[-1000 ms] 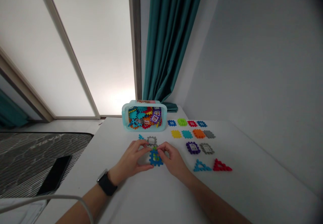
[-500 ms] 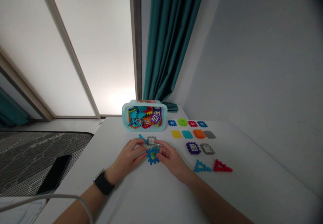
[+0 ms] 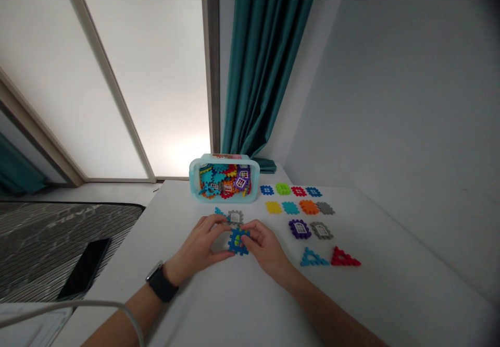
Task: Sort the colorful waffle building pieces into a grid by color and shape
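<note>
On the white counter (image 3: 219, 295) stands a pale teal plastic tub (image 3: 192, 183) packed with interlocking tiles, with rows of coloured tiles beside it. Near the counter's middle, the right hand's (image 3: 265, 250) fingers (image 3: 246, 239) pinch narrowly on the right edge of a blue tile (image 3: 233, 250), just before a grey tile (image 3: 235, 217). The left hand's (image 3: 197, 246) fingers spread wide around the tile's left side; contact cannot be told.

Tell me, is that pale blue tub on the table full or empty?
Full: the pale blue tub is packed wall to wall with colourful interlocking plastic tiles.
</note>
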A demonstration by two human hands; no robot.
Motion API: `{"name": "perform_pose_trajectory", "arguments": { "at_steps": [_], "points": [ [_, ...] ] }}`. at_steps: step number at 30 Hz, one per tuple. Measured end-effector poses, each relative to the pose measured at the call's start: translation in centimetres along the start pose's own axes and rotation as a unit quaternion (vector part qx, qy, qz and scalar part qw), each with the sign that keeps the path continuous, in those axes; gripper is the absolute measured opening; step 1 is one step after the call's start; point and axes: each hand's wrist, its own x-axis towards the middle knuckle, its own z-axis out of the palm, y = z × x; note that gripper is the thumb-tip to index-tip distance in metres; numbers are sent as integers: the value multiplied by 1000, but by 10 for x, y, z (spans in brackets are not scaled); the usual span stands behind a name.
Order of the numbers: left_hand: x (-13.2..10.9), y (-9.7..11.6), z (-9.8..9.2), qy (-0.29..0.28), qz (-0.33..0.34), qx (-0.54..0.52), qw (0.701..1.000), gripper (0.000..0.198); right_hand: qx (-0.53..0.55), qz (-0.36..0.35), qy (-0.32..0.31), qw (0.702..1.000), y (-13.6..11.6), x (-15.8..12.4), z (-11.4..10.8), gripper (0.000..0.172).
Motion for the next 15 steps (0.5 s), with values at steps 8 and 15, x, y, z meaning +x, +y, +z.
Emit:
{"name": "perform_pose_trajectory", "arguments": {
  "at_steps": [8, 15],
  "points": [
    [2, 0, -1, 48, -28, -26, 998, 16, -4, -13, 48, 999, 0, 3, -3, 32],
    [1, 3, -1, 11, -6, -12, 1000, 50, -11, -34, 71, 997, -1, 0, 5, 37]
  ]
}}
